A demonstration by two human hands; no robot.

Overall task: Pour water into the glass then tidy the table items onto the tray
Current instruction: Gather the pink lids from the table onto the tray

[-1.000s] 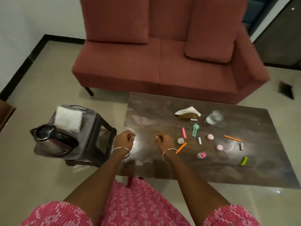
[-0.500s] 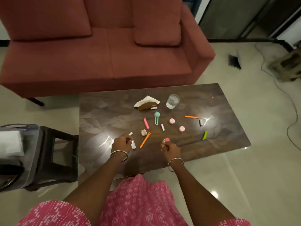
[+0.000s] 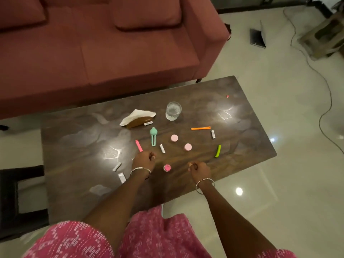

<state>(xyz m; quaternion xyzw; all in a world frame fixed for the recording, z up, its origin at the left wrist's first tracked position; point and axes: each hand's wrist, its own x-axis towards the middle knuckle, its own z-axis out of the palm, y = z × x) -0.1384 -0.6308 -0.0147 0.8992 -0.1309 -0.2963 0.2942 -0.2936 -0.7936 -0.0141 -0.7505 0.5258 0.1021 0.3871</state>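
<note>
Broadly, red sofa (image 3: 111, 53) behind dark table (image 3: 74, 138), bare tabletop at left, left hand (image 3: 144, 161) fingers curled, just beside pink stick (image 3: 139, 145), right hand (image 3: 200, 169) curled near front edge, contents of either fist unclear, glass (image 3: 173, 113) upright far-centre beside napkin holder (image 3: 138, 119), pink cap (image 3: 167, 167) between hands

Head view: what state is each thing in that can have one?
glass, upright, uncovered
napkin holder, standing, napkins in it
bright pink pot, upright, capped
left hand, fingers curled, contents hidden
right hand, fingers curled, contents hidden
</note>
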